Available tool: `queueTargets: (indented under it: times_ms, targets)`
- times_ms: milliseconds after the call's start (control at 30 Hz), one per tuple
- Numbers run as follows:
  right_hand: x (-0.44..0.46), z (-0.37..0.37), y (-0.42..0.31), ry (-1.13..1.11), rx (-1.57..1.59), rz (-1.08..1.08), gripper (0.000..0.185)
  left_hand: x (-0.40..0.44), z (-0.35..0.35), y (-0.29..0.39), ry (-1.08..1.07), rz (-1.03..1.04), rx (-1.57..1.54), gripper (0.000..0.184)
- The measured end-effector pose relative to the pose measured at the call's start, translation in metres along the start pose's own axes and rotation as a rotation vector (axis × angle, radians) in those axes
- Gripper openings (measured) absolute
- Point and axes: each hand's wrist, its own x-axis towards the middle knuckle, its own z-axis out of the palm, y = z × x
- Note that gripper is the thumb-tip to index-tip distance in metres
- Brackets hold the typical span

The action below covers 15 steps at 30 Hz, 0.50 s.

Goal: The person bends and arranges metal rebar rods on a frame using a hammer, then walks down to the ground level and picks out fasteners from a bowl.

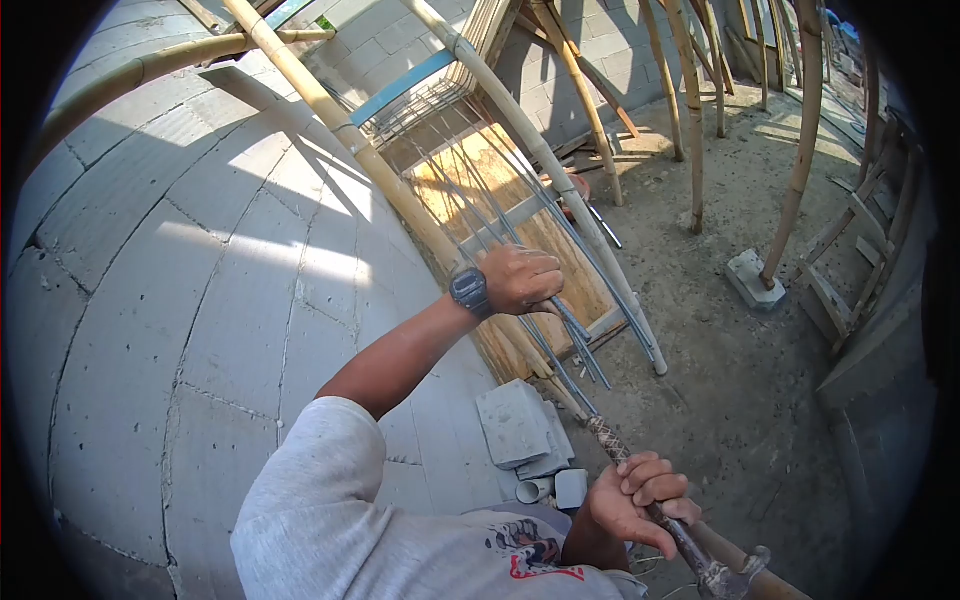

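My left hand, with a dark watch on its wrist, is closed around thin steel rods near their lower ends. The rods run up to a tied steel cage beside the block wall. Lower right, my right hand is wrapped around a dark metal bar. The bar has a criss-cross patterned upper part, and its tip meets the end of one rod. My right thumb lies along the bar. A wooden panel stands behind the rods, partly hidden by my left hand.
A grey block wall rises close on my left. Bamboo poles frame the cage, and several bamboo props stand farther right. Broken blocks and a pipe piece lie near my body. A concrete block supports one prop.
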Motion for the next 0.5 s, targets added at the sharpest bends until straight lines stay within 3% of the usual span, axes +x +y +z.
queueTargets:
  times_ms: [33, 133, 233, 300, 333, 500]
  targets:
    - [-0.009, 0.002, 0.008, 0.031, 0.019, -0.052, 0.057, 0.001, -0.001, -0.002, 0.002, 0.007, 0.012, 0.043]
    - [-0.056, -0.021, 0.073, -0.551, -0.639, 0.506, 0.05, -0.005, 0.0, -0.001, -0.004, -0.018, 0.038, 0.044]
    - [-0.063, -0.037, 0.06, -0.458, -0.472, 0.603, 0.049, -0.001, 0.0, -0.002, 0.01, -0.01, 0.005, 0.045]
    - [-0.04, -0.031, 0.044, -0.46, -0.32, 0.369, 0.05, -0.003, 0.002, -0.002, -0.01, -0.009, 0.018, 0.046]
    - [-0.021, -0.014, 0.02, -0.301, -0.242, 0.415, 0.054, -0.003, 0.003, -0.004, -0.007, -0.007, 0.024, 0.046]
    - [0.009, 0.0, -0.002, -0.021, 0.113, -0.061, 0.058, -0.003, -0.005, -0.005, 0.009, 0.01, 0.012, 0.046]
